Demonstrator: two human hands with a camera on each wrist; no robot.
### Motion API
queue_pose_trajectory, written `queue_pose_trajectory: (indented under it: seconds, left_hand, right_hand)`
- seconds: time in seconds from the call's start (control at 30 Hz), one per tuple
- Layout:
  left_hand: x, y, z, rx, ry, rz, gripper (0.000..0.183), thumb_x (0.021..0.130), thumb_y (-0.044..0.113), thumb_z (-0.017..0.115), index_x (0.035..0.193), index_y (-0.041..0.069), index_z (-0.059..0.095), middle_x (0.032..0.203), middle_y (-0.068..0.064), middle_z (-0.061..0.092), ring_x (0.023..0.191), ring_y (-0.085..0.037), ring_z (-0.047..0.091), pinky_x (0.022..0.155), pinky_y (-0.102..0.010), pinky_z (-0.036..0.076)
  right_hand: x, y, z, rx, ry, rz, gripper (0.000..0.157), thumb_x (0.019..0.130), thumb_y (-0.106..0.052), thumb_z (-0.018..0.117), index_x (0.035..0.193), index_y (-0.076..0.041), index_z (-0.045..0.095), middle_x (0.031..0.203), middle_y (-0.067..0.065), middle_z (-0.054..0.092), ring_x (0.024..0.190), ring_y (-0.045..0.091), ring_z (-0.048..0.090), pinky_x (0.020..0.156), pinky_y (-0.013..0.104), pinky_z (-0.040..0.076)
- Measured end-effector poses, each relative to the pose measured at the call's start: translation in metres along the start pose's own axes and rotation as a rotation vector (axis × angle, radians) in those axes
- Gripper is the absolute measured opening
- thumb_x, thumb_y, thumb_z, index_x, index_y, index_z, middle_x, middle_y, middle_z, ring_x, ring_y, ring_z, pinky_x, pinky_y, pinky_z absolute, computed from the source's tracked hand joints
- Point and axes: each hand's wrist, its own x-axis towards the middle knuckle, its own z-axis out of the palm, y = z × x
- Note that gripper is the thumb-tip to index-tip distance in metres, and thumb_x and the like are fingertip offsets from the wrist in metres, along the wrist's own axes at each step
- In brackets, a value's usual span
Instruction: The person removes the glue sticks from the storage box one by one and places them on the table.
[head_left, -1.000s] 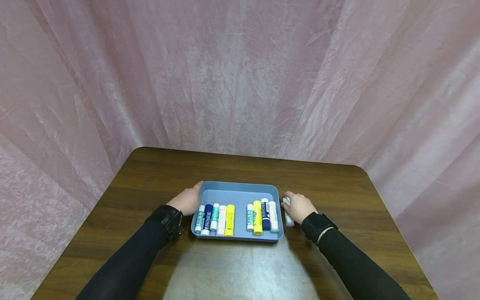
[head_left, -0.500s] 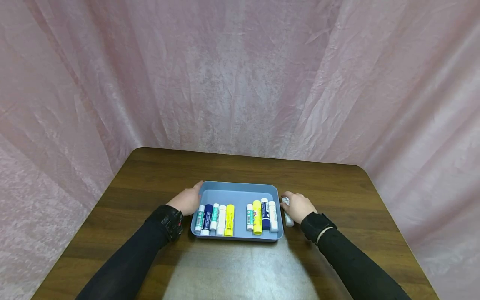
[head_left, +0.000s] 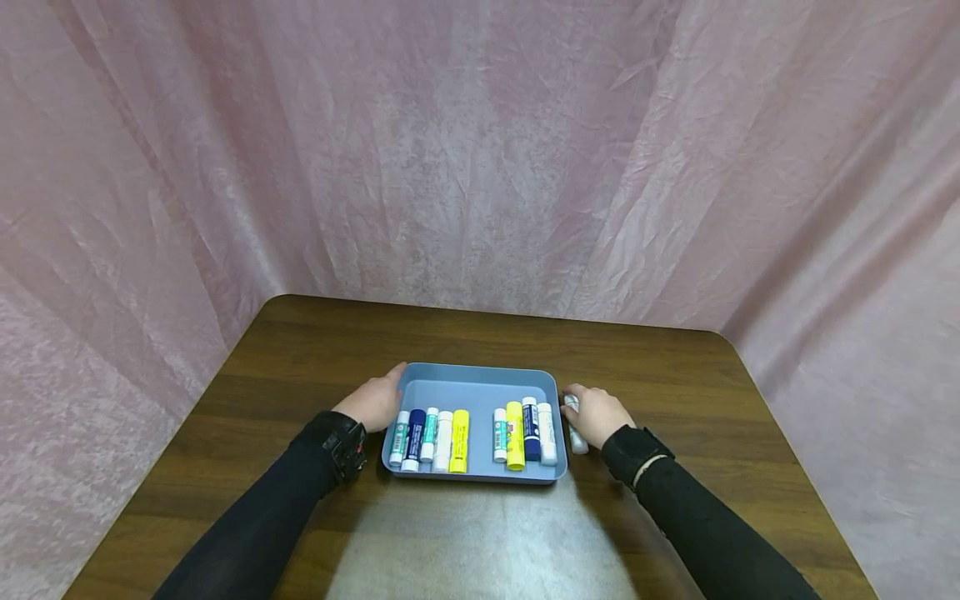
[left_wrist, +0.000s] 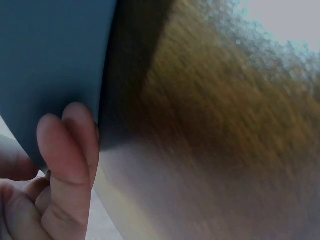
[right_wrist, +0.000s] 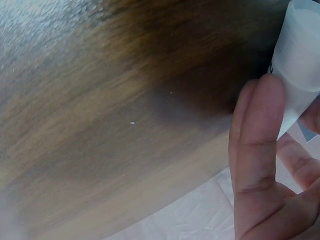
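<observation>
A blue-grey tray [head_left: 480,379] sits on the table with glue sticks lying in two rows. My left hand [head_left: 375,402] grips the tray's left edge, its index finger reaching along the upper-left rim. In the left wrist view, fingertips [left_wrist: 62,150] show against the tray's wall [left_wrist: 55,55]. Just outside the tray's right side, my right hand [head_left: 598,412] holds a white glue stick [head_left: 577,437]. The right wrist view shows that glue stick [right_wrist: 298,60] with its translucent cap end sticking out past the fingers [right_wrist: 257,135]; the rest of it is partly covered by them.
In the tray's left row lie green-white, dark blue, white and yellow glue sticks [head_left: 459,442]. The right row has a green-white, a yellow, a dark blue and a white one [head_left: 547,433]. Pink fabric [head_left: 465,150] hangs behind the brown wooden table [head_left: 480,321].
</observation>
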Motion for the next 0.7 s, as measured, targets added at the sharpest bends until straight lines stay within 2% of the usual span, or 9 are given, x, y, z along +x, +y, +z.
queue_pose_trajectory:
  seconds: [0.43, 0.6, 0.67, 0.7]
  left_hand:
    - [-0.0011, 0.0003, -0.0009, 0.013, -0.003, 0.003, 0.061, 0.109, 0.018, 0.039, 0.164, 0.007, 0.014, 0.144, -0.021, 0.058, 0.077, -0.016, 0.064, 0.082, -0.038, 0.049]
    - [-0.0029, 0.0002, -0.0015, 0.003, -0.01, 0.009, 0.061, 0.11, 0.019, 0.038, 0.164, 0.008, 0.012, 0.117, -0.018, 0.071, 0.059, -0.015, 0.058, 0.07, -0.035, 0.047]
    - [-0.0032, -0.0001, -0.0014, 0.0, -0.011, 0.012, 0.061, 0.11, 0.019, 0.038, 0.164, 0.008, 0.012, 0.117, -0.018, 0.071, 0.059, -0.015, 0.058, 0.072, -0.036, 0.048]
    - [-0.0033, -0.0004, -0.0013, -0.001, -0.01, 0.013, 0.061, 0.11, 0.019, 0.038, 0.164, 0.008, 0.012, 0.123, -0.019, 0.07, 0.063, -0.014, 0.059, 0.076, -0.037, 0.049]
  right_hand:
    - [-0.0003, 0.0005, 0.0009, 0.001, 0.02, -0.006, 0.039, 0.1, -0.028, 0.065, 0.132, -0.007, 0.065, 0.123, 0.02, 0.071, 0.11, 0.04, 0.069, 0.092, 0.055, 0.055]
    - [-0.001, 0.0003, -0.0007, 0.003, 0.037, -0.014, 0.038, 0.1, -0.028, 0.065, 0.131, -0.007, 0.066, 0.121, 0.02, 0.072, 0.107, 0.039, 0.07, 0.09, 0.055, 0.056]
    - [-0.0014, -0.0002, -0.0022, 0.006, 0.046, -0.019, 0.037, 0.1, -0.028, 0.065, 0.13, -0.007, 0.066, 0.12, 0.019, 0.073, 0.106, 0.039, 0.07, 0.089, 0.054, 0.056]
    - [-0.0016, -0.0003, -0.0033, 0.007, 0.051, -0.022, 0.037, 0.1, -0.027, 0.065, 0.13, -0.007, 0.066, 0.12, 0.019, 0.073, 0.106, 0.039, 0.07, 0.089, 0.055, 0.056]
